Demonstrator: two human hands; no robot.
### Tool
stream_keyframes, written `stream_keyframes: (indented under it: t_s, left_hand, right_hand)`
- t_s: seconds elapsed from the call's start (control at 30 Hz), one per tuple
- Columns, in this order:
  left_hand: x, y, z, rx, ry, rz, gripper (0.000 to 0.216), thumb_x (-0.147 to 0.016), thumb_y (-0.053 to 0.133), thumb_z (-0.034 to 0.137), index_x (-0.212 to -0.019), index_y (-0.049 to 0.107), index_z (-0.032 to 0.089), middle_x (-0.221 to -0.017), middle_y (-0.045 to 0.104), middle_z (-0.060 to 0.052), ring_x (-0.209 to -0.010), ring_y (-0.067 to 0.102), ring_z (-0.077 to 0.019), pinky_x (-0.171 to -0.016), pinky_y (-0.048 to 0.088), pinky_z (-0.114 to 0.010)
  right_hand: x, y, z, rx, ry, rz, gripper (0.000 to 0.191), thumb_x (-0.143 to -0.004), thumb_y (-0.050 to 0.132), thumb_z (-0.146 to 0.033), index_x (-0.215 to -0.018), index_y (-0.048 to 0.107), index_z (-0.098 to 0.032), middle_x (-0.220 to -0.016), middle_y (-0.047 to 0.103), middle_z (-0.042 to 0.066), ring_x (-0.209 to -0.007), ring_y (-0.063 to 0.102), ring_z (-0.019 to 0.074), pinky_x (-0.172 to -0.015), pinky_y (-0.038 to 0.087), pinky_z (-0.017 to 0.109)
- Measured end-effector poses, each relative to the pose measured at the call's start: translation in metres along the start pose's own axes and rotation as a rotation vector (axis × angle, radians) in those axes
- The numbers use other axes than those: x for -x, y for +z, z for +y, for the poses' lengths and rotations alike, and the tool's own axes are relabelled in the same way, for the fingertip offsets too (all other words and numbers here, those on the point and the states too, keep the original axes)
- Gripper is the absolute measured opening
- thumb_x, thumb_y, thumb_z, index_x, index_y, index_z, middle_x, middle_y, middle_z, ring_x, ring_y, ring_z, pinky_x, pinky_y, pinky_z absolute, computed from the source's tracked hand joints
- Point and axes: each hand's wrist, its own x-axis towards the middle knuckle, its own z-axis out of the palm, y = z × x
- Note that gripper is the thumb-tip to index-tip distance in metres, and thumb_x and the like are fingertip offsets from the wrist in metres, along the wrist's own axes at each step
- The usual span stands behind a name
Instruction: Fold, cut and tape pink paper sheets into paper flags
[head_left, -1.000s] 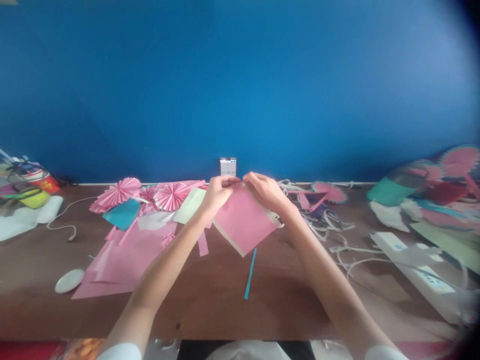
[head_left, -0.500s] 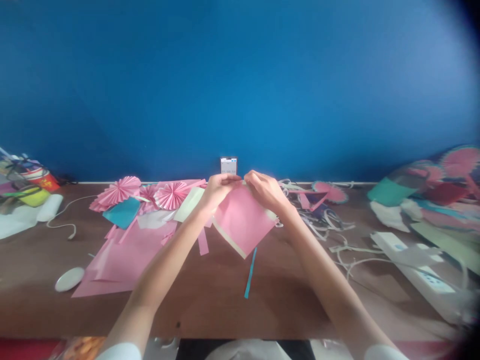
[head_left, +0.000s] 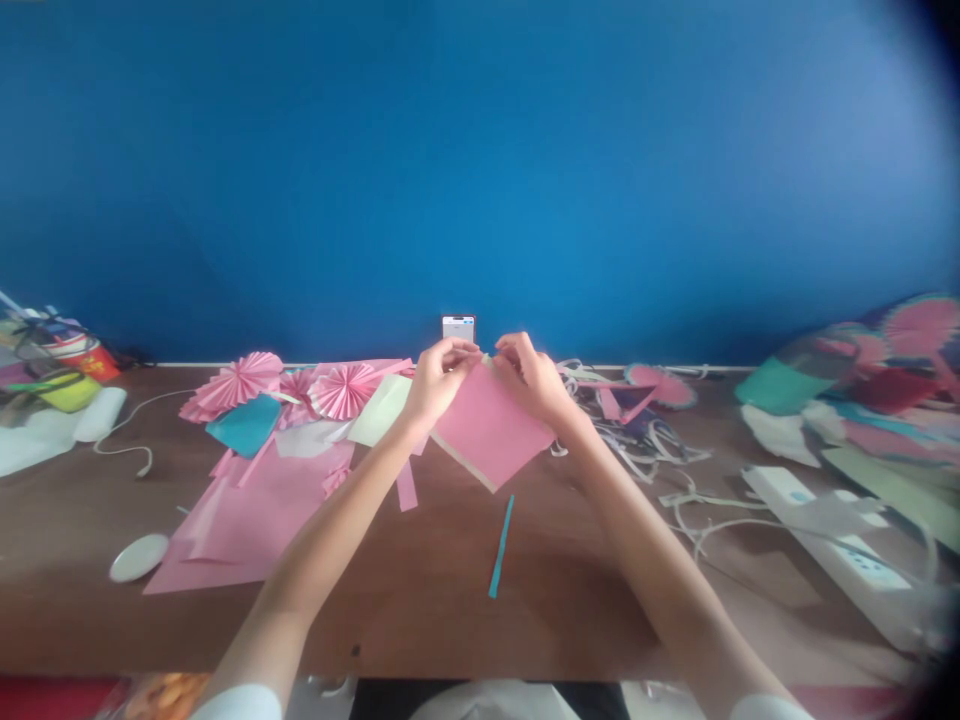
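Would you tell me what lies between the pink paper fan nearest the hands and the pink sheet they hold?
In the head view, a pale green sheet lies between that fan and the pink sheet, partly under the left hand.

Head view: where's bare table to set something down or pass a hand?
Bare table along the near edge, from the flat pink sheets to the power strip; only a teal strip lies there; forearms cross it. Smaller patch at left between white cord and white oval. Crowded: paper fans by the wall, curled scraps right of the right hand.
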Motion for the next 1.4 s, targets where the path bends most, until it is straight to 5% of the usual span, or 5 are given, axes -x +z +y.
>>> stream_keyframes:
  t_s: [0.27,0.53,0.83,1.1,1.4]
  left_hand:
    - [0.005,0.005,0.004,-0.197,0.096,0.015,0.021,-0.09,0.058,0.037,-0.096,0.067,0.019,-0.101,0.072,-0.007,-0.092,0.065,-0.0192,-0.077,0.048,-0.028]
    - [0.006,0.006,0.003,-0.269,0.249,0.094,0.021,-0.089,0.063,0.039,-0.086,0.066,0.019,-0.108,0.068,-0.009,-0.097,0.065,-0.0198,-0.078,0.051,-0.029]
    - [0.006,0.005,-0.005,-0.441,0.462,0.156,0.013,-0.094,0.056,0.03,-0.09,0.065,0.022,-0.116,0.062,-0.008,-0.116,0.057,-0.0212,-0.101,0.044,-0.037]
    - [0.004,0.006,-0.009,-0.435,0.448,0.199,0.017,-0.092,0.06,0.038,-0.094,0.063,0.021,-0.12,0.058,-0.01,-0.122,0.053,-0.0235,-0.101,0.043,-0.037]
    - [-0.005,0.002,-0.01,-0.205,0.303,0.138,0.023,-0.087,0.066,0.043,-0.099,0.063,0.023,-0.114,0.065,-0.007,-0.108,0.062,-0.0201,-0.082,0.049,-0.03]
  right_hand:
    - [-0.006,-0.005,-0.006,-0.113,0.04,-0.147,0.024,-0.094,0.046,-0.032,-0.084,0.062,-0.017,-0.069,0.061,0.001,-0.061,0.051,0.0131,-0.057,0.03,0.025]
    - [-0.004,-0.003,-0.016,-0.086,0.042,-0.119,0.024,-0.092,0.047,-0.031,-0.077,0.061,-0.018,-0.063,0.058,-0.001,-0.056,0.045,0.0114,-0.056,0.027,0.025]
    - [-0.004,-0.005,-0.022,-0.061,0.124,-0.036,0.02,-0.089,0.05,-0.03,-0.079,0.063,-0.019,-0.065,0.063,0.001,-0.058,0.051,0.0138,-0.056,0.029,0.025]
    - [-0.003,-0.008,-0.025,-0.049,0.109,-0.058,0.022,-0.092,0.047,-0.032,-0.078,0.06,-0.019,-0.062,0.06,-0.001,-0.054,0.046,0.0122,-0.054,0.026,0.025]
    - [-0.003,-0.013,-0.023,-0.04,0.082,-0.083,0.018,-0.091,0.047,-0.029,-0.083,0.06,-0.019,-0.064,0.058,-0.002,-0.055,0.042,0.0106,-0.055,0.025,0.025]
